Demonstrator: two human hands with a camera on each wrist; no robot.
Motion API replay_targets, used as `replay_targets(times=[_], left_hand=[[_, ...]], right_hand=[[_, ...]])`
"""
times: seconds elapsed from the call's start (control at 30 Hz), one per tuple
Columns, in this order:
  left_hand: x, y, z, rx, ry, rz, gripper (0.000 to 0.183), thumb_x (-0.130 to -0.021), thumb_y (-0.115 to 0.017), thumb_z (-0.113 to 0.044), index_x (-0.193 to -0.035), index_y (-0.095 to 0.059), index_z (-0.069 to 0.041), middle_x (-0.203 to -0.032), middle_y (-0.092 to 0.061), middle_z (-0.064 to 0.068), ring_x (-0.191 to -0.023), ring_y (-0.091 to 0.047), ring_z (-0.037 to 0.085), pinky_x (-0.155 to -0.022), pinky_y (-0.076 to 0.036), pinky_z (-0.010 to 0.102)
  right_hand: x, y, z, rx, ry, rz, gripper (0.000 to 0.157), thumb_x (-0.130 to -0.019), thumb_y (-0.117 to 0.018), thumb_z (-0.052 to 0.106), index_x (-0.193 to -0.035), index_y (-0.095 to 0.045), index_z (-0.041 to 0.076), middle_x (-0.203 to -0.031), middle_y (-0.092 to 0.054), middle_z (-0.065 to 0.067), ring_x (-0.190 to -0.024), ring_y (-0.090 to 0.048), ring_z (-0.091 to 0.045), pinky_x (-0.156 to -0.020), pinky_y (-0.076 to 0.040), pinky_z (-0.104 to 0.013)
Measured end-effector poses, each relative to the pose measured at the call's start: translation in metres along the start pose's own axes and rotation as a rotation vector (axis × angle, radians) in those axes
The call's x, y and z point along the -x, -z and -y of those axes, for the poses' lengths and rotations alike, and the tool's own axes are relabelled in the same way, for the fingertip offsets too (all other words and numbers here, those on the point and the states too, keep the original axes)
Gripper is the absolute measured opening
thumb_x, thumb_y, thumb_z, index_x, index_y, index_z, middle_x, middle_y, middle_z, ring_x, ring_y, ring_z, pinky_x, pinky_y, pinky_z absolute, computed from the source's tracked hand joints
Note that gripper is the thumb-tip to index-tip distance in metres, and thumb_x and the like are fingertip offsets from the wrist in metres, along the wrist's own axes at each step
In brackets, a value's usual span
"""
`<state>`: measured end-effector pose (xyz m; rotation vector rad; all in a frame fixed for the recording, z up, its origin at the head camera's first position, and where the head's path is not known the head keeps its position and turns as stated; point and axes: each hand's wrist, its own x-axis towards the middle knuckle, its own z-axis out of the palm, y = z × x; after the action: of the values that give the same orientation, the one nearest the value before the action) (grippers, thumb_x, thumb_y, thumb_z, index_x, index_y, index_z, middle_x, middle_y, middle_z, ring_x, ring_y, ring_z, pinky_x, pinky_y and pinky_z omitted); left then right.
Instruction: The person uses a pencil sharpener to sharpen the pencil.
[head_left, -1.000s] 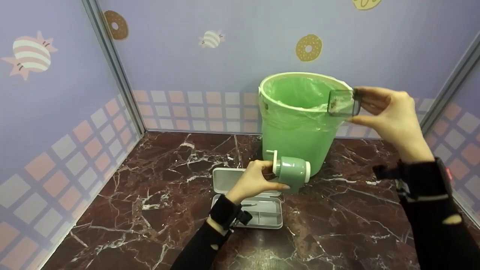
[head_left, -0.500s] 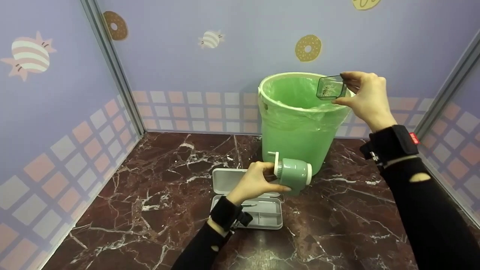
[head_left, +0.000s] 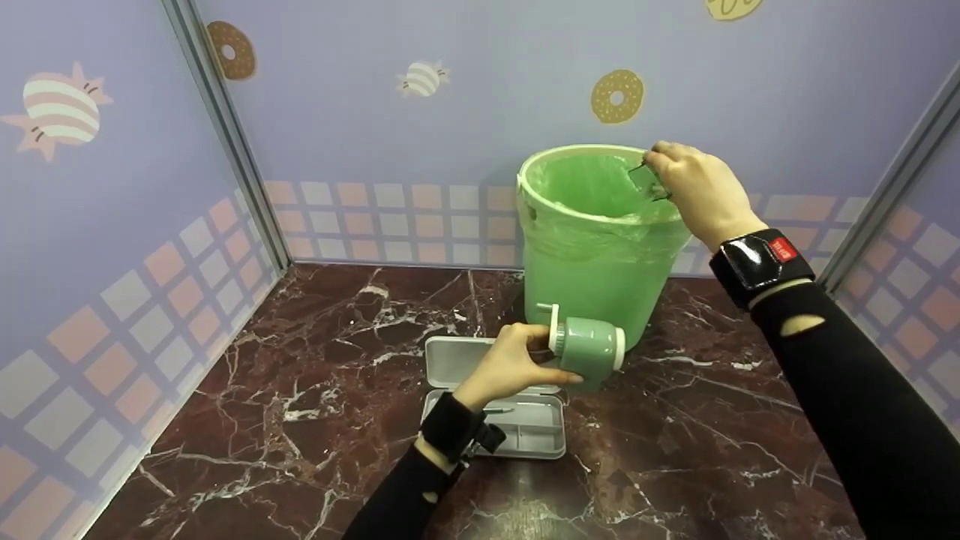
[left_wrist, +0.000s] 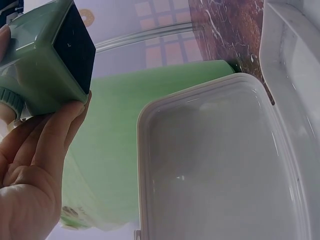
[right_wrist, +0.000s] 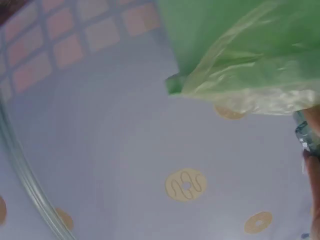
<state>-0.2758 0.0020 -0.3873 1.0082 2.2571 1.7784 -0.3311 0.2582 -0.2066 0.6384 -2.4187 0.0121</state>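
Observation:
My left hand (head_left: 504, 369) grips a green hand-crank pencil sharpener (head_left: 591, 346), its white crank pointing left and its body raised above the pencil case. In the left wrist view the sharpener's dark, squared end (left_wrist: 75, 46) shows beyond the fingers. At the bin's right rim, my right hand (head_left: 703, 187) pinches a small clear shavings drawer (head_left: 657, 192), tilted over the opening and mostly covered by the hand. The green bin (head_left: 592, 277) has a thin clear liner folded over its rim. In the right wrist view only a sliver of the drawer (right_wrist: 306, 132) shows beside the fingertips.
An open grey pencil case (head_left: 546, 445) lies below the left hand, with a slim pencil-like item (head_left: 499, 410) in its upper compartment. Purple patterned wall panels (head_left: 360, 135) enclose the dark red marbled table (head_left: 315, 450) behind and at both sides.
My right hand has moved left over the bin's rim and turned, tipping the drawer from facing me toward the bin's opening. The left hand and sharpener have barely moved.

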Motion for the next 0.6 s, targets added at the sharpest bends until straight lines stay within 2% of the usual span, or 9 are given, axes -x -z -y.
replay_targets(times=[0.13, 0.3, 0.43, 0.6], left_hand=[[0.0, 0.0, 0.0, -0.004, -0.013, -0.004, 0.047, -0.067, -0.09, -0.011, -0.11, -0.071, -0.003, -0.107, -0.075, 0.012, -0.095, -0.074, 0.014, -0.085, -0.058, 0.027], [-0.001, 0.0, 0.001, -0.018, -0.015, -0.015, 0.046, -0.067, -0.09, -0.011, -0.109, -0.072, -0.003, -0.107, -0.075, 0.013, -0.096, -0.074, 0.017, -0.085, -0.058, 0.027], [-0.002, 0.0, 0.001, -0.026, -0.013, -0.014, 0.047, -0.067, -0.09, -0.011, -0.109, -0.072, -0.003, -0.107, -0.075, 0.013, -0.097, -0.074, 0.017, -0.087, -0.058, 0.031], [-0.001, 0.0, 0.001, -0.011, -0.016, -0.007, 0.047, -0.067, -0.09, -0.011, -0.11, -0.071, -0.002, -0.107, -0.075, 0.013, -0.096, -0.074, 0.015, -0.088, -0.058, 0.037]], right_hand=[[0.0, -0.006, -0.006, 0.121, 0.248, -0.051, 0.035, -0.085, -0.058, -0.015, -0.119, -0.062, -0.009, -0.124, -0.063, -0.028, -0.114, -0.062, -0.044, -0.091, -0.054, -0.051], [0.0, -0.009, -0.013, 0.232, 0.489, -0.117, 0.032, -0.083, -0.058, -0.015, -0.114, -0.065, -0.01, -0.119, -0.066, -0.026, -0.111, -0.064, -0.04, -0.082, -0.057, -0.046], [0.001, -0.009, -0.014, 0.256, 0.579, -0.128, 0.032, -0.083, -0.058, -0.015, -0.113, -0.065, -0.011, -0.117, -0.066, -0.025, -0.112, -0.063, -0.039, -0.088, -0.056, -0.045], [0.002, -0.01, -0.011, 0.252, 0.602, -0.076, 0.035, -0.082, -0.059, -0.015, -0.116, -0.065, -0.009, -0.12, -0.066, -0.025, -0.114, -0.063, -0.039, -0.09, -0.055, -0.046]])
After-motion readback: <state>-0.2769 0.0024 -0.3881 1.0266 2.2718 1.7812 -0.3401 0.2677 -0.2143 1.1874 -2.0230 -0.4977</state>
